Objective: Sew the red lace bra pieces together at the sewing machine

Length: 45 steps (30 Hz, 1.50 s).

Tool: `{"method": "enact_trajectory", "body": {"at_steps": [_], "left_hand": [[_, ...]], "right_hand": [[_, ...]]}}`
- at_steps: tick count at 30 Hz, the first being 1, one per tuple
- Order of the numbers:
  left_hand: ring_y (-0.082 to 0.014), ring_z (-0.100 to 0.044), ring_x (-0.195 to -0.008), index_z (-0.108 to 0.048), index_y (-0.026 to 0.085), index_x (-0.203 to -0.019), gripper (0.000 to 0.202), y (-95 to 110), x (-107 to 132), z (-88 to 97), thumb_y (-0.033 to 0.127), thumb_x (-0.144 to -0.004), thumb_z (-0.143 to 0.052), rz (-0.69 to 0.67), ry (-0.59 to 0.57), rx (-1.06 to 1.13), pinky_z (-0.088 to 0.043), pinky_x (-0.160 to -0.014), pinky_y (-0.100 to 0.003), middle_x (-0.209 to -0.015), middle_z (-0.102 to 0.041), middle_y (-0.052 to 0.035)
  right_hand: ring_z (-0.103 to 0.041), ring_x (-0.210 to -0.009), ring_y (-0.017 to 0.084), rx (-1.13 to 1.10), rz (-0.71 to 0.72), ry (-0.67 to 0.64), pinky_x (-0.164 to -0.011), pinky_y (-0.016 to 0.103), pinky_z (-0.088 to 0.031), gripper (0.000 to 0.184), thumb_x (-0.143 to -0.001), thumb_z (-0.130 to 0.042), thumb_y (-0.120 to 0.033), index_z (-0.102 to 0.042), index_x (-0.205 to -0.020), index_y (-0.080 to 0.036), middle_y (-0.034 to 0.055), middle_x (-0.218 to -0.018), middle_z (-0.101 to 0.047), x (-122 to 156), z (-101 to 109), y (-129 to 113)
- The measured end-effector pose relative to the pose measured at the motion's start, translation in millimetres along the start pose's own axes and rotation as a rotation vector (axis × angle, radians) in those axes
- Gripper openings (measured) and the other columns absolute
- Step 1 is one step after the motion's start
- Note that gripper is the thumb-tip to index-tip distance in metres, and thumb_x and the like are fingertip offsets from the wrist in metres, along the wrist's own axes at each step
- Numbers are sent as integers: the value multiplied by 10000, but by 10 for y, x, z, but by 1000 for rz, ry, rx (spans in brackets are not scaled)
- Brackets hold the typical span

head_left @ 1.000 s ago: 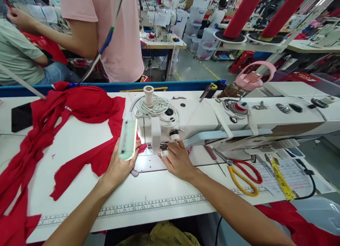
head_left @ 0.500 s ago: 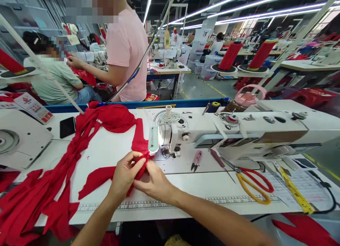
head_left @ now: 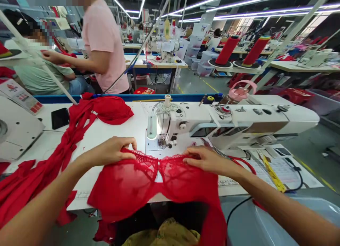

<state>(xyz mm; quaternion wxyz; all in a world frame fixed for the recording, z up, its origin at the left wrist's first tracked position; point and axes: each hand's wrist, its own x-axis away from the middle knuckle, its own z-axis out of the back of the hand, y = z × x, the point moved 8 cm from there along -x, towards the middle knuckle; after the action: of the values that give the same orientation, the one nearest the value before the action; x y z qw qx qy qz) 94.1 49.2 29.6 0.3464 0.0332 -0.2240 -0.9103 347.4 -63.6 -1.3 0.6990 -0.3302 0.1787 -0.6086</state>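
A red lace bra (head_left: 127,189) is spread out between my two hands, in front of the sewing machine (head_left: 239,122) and over the table's near edge. My left hand (head_left: 120,150) pinches its upper lace edge on the left cup. On the other cup, my right hand (head_left: 202,159) grips the upper edge, fingers curled over the lace. The cups are sheer, joined at the centre, and the right-hand band hangs down below the table. Just beyond the bra stands the machine's lit needle area (head_left: 161,141), apart from the fabric.
Bundled red fabric pieces (head_left: 71,136) run along the table's left side, beside a black phone (head_left: 60,118). Red-handled scissors (head_left: 244,162) lie partly behind my right forearm, near a yellow tape measure (head_left: 273,173). Across the table, a person in pink (head_left: 103,44) stands beside a seated person.
The bunched red fabric that both hands held near the needle is now drawn toward me and opened out as a bra. My hands have moved apart, and the view has shifted slightly.
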Motion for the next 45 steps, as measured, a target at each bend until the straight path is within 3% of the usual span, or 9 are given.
{"method": "enact_trajectory", "body": {"at_steps": [3, 5, 7, 10, 14, 23, 29, 38, 45], "left_hand": [[-233, -618, -753, -630, 205, -1060, 246, 10, -207, -254, 265, -827, -581, 60, 166, -118, -465, -613, -302, -857, -640, -45], [-254, -638, -882, -596, 186, -1104, 243, 185, -178, -397, 227, -906, -460, 66, 385, -125, -511, -693, -339, -1001, -639, -98], [-218, -654, -944, -579, 206, -1098, 260, 455, -82, -604, 168, -965, -359, -22, 532, -37, -541, -789, -333, -1042, -655, -78], [-204, -643, -1101, -575, 197, -1106, 232, 710, -1, -1011, 164, -998, -371, -148, 509, 61, -541, -955, -368, -1165, -668, -84], [-275, -546, -1296, -556, 176, -1195, 237, 577, 59, -1309, 289, -1001, -479, -211, 417, -38, -462, -1090, -534, -1352, -607, -132], [-230, -571, -1282, -485, 186, -1361, 357, 616, 44, -1197, 234, -1011, -437, -164, 468, 51, -509, -1076, -426, -1361, -606, -127], [-312, -474, -1372, -530, 185, -1369, 370, 594, -17, -1398, 255, -1021, -429, -248, 373, -165, -368, -1129, -628, -1410, -573, -135], [-339, -488, -1343, -565, 263, -1368, 377, 487, -36, -1300, 251, -1023, -414, -336, 287, -250, -354, -1070, -708, -1390, -578, -133], [-357, -475, -1349, -598, 243, -1336, 365, 513, -32, -1311, 231, -1012, -431, -336, 276, -285, -379, -1047, -704, -1396, -566, -160]], "right_hand": [[-652, -892, 229, 378, 79, 410, -776, 350, -529, 179, -874, -622, -180, -655, -1049, -186, 91, -991, -686, 4, 69, -51], [-655, -985, 214, 300, 194, 543, -873, 357, -539, 240, -931, -530, -141, -622, -1144, -202, 91, -1078, -680, 64, -135, -177], [-660, -986, 178, 139, 267, 554, -881, 320, -546, 239, -973, -451, -124, -616, -1117, -220, 58, -1059, -692, 82, -386, -243], [-653, -1002, 187, 87, 322, 486, -880, 331, -557, 173, -986, -473, -156, -619, -1070, -196, 69, -1064, -698, 17, -649, -218], [-623, -1119, 235, 161, 401, 411, -979, 421, -527, 133, -938, -631, -246, -631, -1055, -182, 105, -1180, -681, -71, -685, -6], [-631, -1060, 182, 40, 438, 415, -948, 349, -533, 154, -997, -500, -179, -625, -1087, -192, 76, -1106, -685, -153, -555, -110], [-633, -932, 205, 125, 425, 411, -863, 368, -523, 169, -997, -485, -159, -646, -950, -182, 78, -986, -700, -398, -650, -39], [-635, -929, 176, 78, 303, 336, -868, 306, -485, 136, -955, -557, -120, -662, -929, -202, 36, -997, -712, -451, -601, 63], [-565, -698, 142, 181, 50, 339, -674, 254, -369, 152, -906, -641, -253, -607, -761, -220, -26, -721, -625, -644, -574, 120]]}}
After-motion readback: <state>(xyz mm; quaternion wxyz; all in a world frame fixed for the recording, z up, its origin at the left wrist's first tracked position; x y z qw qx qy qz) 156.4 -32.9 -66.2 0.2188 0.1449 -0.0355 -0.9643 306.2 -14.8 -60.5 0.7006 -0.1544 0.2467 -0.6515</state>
